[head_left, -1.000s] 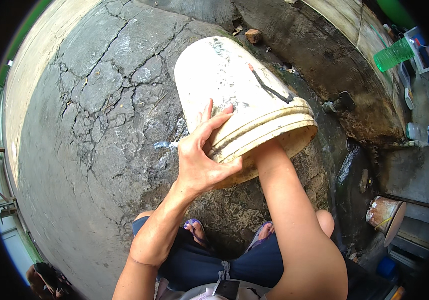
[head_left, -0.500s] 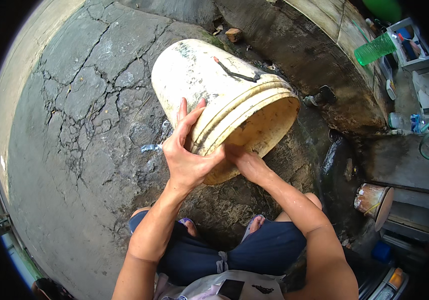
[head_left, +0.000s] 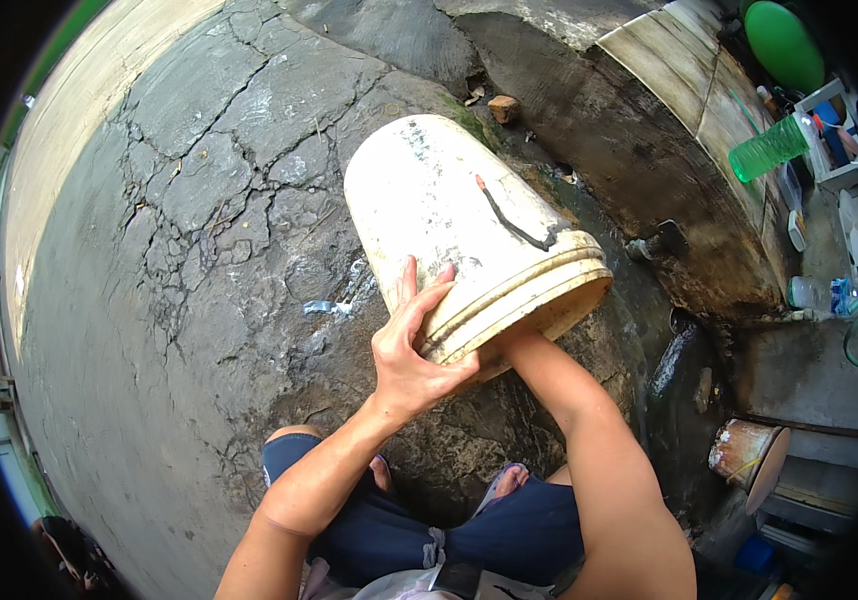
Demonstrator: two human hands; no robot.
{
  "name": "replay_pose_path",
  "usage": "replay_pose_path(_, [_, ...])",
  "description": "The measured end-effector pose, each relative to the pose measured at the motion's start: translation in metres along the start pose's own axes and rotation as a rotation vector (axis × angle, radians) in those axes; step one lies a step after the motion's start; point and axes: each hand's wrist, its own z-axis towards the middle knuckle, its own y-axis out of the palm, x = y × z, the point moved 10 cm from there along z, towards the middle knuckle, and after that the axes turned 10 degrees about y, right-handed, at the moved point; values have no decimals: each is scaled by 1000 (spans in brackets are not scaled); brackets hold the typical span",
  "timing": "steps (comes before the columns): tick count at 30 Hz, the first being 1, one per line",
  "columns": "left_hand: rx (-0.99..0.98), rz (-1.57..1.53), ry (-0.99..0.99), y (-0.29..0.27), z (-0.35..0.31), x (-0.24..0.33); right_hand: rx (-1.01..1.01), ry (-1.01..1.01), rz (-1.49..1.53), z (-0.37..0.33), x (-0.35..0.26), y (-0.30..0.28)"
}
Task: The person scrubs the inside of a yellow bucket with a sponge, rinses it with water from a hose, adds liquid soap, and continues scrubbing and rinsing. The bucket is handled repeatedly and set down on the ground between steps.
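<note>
A large, stained white plastic bucket (head_left: 439, 200) lies tilted in front of me, its mouth turned toward me and down to the right. A dark handle piece with a red tip (head_left: 509, 215) runs along its side. My left hand (head_left: 414, 345) grips the ridged rim at the near left, thumb at the lip and fingers spread on the outer wall. My right forearm (head_left: 559, 375) reaches into the mouth. The right hand itself is hidden inside the bucket, so its fingers do not show.
Cracked grey concrete (head_left: 199, 200) spreads to the left, with a crumpled bluish scrap (head_left: 327, 307) on it. A brick piece (head_left: 503, 109) lies beyond the bucket. On the right are a green bottle (head_left: 771, 150), a green hose (head_left: 854, 340) and a rusty-white pail (head_left: 739, 450).
My right arm has gone deeper into the bucket, hiding the hand. The bucket's mouth has tipped further downward, and my left hand keeps its hold on the rim.
</note>
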Motion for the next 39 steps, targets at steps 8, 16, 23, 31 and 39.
replay_pose_path(8, [-44,26,51,-1,-7,2,108,219,-481,43,119,-30])
replay_pose_path(16, [-23,22,44,8,-16,2,65,268,187,-39,41,39])
replay_pose_path(23, [-40,28,84,10,-18,1,103,357,440,-68,34,28])
replay_pose_path(31, [-55,36,80,6,-15,-2,70,393,514,-117,33,46])
replay_pose_path(39, [65,-121,0,-12,4,-8,225,-10,-525,-56,79,-60])
